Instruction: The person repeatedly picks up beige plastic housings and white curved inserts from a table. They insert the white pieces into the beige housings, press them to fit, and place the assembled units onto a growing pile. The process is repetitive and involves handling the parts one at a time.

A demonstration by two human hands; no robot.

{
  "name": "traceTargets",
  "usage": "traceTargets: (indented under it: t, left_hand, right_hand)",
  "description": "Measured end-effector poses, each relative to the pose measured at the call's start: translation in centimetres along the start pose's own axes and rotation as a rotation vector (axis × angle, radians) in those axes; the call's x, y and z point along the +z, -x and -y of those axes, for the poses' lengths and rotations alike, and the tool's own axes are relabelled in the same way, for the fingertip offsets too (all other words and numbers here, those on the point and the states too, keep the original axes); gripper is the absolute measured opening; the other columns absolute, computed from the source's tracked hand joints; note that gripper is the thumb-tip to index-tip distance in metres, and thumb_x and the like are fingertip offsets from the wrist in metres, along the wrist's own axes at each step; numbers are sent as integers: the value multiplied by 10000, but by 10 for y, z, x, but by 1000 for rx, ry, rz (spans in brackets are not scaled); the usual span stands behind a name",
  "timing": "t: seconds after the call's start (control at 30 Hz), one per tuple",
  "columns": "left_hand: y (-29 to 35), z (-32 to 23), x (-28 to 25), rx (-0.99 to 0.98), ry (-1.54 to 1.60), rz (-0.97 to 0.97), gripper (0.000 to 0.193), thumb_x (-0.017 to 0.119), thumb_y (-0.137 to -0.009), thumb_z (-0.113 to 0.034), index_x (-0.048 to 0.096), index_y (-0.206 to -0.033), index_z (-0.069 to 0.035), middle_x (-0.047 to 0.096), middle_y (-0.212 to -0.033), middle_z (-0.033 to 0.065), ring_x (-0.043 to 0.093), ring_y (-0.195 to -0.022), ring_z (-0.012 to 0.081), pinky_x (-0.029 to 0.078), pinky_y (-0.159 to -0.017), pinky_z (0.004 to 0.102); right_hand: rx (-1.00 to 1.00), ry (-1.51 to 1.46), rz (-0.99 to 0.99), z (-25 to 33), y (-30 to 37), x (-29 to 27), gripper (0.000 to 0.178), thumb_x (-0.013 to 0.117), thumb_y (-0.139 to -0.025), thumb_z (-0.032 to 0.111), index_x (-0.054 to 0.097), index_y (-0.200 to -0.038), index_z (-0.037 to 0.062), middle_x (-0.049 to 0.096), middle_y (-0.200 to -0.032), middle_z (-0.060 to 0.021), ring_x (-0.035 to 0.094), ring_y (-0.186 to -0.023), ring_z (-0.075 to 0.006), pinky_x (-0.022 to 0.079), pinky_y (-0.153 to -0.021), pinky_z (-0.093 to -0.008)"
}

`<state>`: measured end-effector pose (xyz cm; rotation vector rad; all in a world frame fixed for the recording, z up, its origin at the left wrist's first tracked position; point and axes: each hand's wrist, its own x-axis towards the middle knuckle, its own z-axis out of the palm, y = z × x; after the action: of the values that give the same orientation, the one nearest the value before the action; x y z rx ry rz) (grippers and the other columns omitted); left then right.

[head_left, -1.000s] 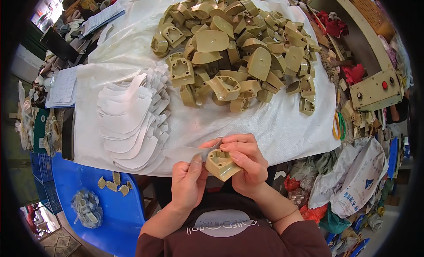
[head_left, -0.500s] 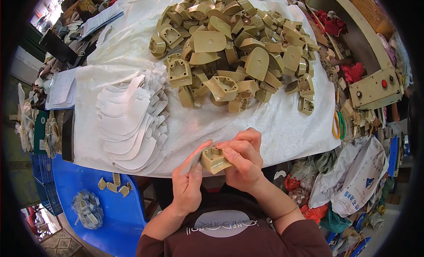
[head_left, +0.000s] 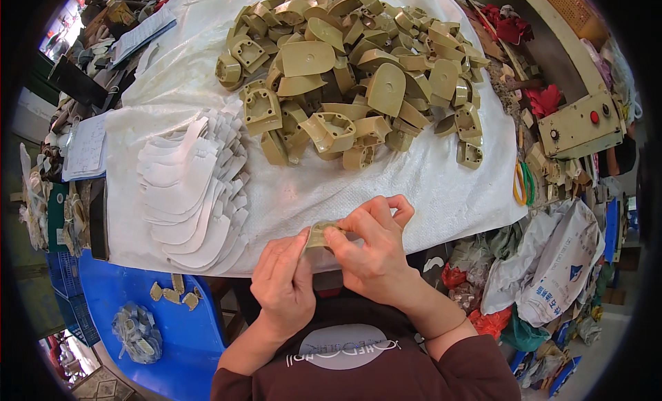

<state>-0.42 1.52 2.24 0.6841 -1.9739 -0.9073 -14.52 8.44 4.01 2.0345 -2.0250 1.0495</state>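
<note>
An olive-beige shoe heel (head_left: pixel 318 235) with a hollowed side is held between both hands above the near edge of the white-covered table. My left hand (head_left: pixel 281 271) is closed along its left side, fingers pressed together. My right hand (head_left: pixel 372 253) pinches its right side between thumb and fingers, with the outer fingers lifted. Much of the heel is hidden by the fingers, and I cannot tell whether a thin sheet lies under my left fingers. Left of the hands lies an overlapping stack of white curved cut pieces (head_left: pixel 185 194). A large heap of similar heels (head_left: pixel 386 89) covers the far middle.
A blue chair (head_left: pixel 186 339) at lower left carries a few beige pieces and a clear plastic bag (head_left: pixel 138 332). Right of the table are a control box (head_left: pixel 579 128) with a red button, rubber bands (head_left: pixel 525 184) and plastic sacks (head_left: pixel 558 270). Papers (head_left: pixel 86 147) lie at left.
The heel has turned and shifted slightly left and up, so less of it shows. My right fingers have moved over it. The grey sheet seen earlier beside it is no longer visible.
</note>
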Motion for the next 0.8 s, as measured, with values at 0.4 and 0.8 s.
traceTargets:
  t: [0.4, 0.8]
  left_hand:
    - [-7, 16, 3, 166, 201, -8, 144, 722, -794, -124, 646, -869, -27, 515, -670, 46, 445, -587, 192, 366, -532, 282]
    - [-8, 20, -8, 341, 42, -106, 289, 763, -586, 12, 669, -840, -91, 489, -697, 12, 482, -698, 213, 388, -605, 299]
  right_hand:
    - [65, -697, 9, -16, 8, 10, 364, 713, -646, 13, 604, -980, 106, 513, -808, -34, 475, -774, -229, 307, -767, -380]
    - [-89, -402, -7, -10, -2, 3, 315, 740, -685, 133, 618, -974, 105, 592, -972, -37, 500, -879, -241, 329, -837, -423]
